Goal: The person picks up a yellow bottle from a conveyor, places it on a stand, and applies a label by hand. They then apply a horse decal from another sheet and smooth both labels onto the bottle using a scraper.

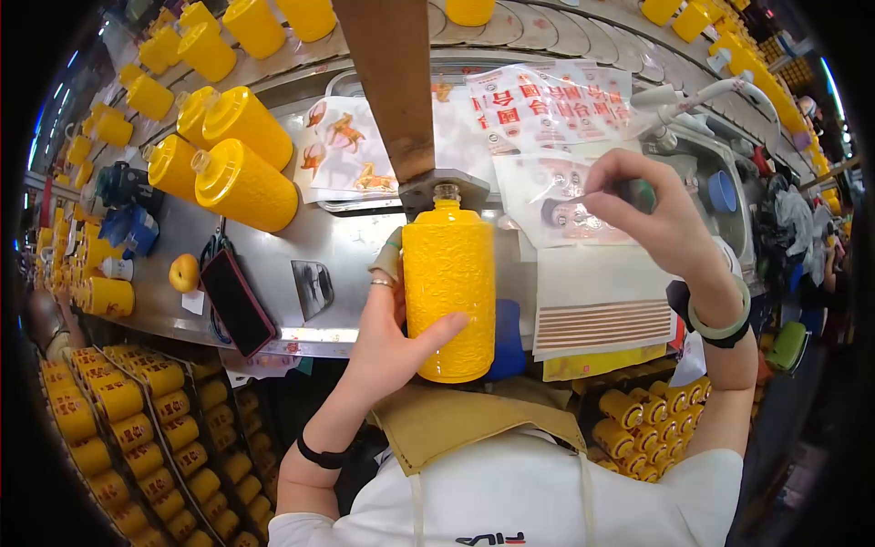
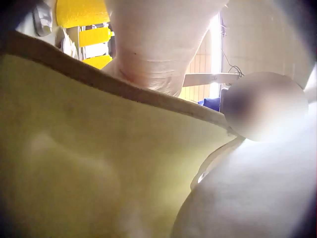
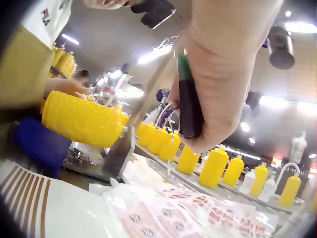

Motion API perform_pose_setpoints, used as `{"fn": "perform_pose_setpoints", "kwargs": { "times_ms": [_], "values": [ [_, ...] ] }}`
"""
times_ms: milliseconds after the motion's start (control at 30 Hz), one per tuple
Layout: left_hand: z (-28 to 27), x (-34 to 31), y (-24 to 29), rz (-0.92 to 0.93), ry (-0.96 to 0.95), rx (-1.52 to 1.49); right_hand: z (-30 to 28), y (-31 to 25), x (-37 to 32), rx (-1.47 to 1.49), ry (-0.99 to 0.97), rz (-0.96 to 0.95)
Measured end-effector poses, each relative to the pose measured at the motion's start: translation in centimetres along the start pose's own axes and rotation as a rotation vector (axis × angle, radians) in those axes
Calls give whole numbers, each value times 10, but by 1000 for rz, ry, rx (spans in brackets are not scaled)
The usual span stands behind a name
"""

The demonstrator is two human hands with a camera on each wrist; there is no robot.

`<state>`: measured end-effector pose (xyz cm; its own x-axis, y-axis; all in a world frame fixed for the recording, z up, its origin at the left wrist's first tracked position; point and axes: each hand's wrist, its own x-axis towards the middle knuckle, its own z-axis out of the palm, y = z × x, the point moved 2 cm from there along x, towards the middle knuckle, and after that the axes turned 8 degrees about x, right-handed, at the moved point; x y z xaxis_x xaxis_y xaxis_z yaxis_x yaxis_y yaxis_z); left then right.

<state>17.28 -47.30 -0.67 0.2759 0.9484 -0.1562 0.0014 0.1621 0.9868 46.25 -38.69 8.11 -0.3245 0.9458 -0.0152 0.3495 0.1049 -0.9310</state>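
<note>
A yellow textured bottle (image 1: pixel 448 301) stands mouth-up in the head view, with its clear glass neck at a metal bracket (image 1: pixel 424 193). My left hand (image 1: pixel 387 351) grips its left side, thumb across the front, most fingers hidden behind. In the right wrist view the same bottle (image 3: pixel 81 119) lies sideways. My right hand (image 1: pixel 652 201) is raised over a decal sheet (image 1: pixel 592 232), thumb and forefinger together at a small clear film piece with a dark round mark (image 1: pixel 563 212). A dark, green-ended tool (image 3: pixel 189 99) is held in that hand. Mostly apron (image 2: pixel 89 148) fills the left wrist view.
Several yellow bottles (image 1: pixel 246 187) stand on the left of the metal bench, near a phone (image 1: pixel 237 301) and an apple (image 1: pixel 184 272). A brown post (image 1: pixel 387 82) rises centrally. Printed sheets (image 1: pixel 551 105) lie beyond; a sink (image 1: pixel 729 191) is right. A striped sheet (image 1: pixel 602 319) lies nearer.
</note>
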Motion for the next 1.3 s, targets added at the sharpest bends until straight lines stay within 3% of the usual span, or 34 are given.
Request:
{"fn": "perform_pose_setpoints", "kwargs": {
  "times_ms": [367,433,567,633,767,867,967,1033,1167,1233,1300],
  "values": [
    [14,10,-3,-32,83,-5,29,-20,12,-129,-25,-73],
    [17,11,-7,40,183,79,31,-23,15,-169,-23,-69],
    [11,10,-7,7,185,246,35,-29,22,-203,-3,-168],
    [10,9,-6,76,142,358,37,-30,26,-205,2,-205],
    [7,13,-8,77,140,367,41,-34,36,-214,1,-258],
    [6,13,-8,25,134,331,45,-37,45,-194,-11,-295],
    [5,15,-7,48,100,136,53,-40,53,-131,-14,-336],
    [5,16,-6,-42,72,-158,57,-41,57,-84,-10,-351],
    [3,21,-8,-81,74,-321,69,-46,64,14,-60,-400],
    [4,24,-9,-57,5,52,73,-44,67,45,-66,-419],
    [4,25,-10,-58,46,205,76,-39,70,125,-96,-385]
  ]
}}
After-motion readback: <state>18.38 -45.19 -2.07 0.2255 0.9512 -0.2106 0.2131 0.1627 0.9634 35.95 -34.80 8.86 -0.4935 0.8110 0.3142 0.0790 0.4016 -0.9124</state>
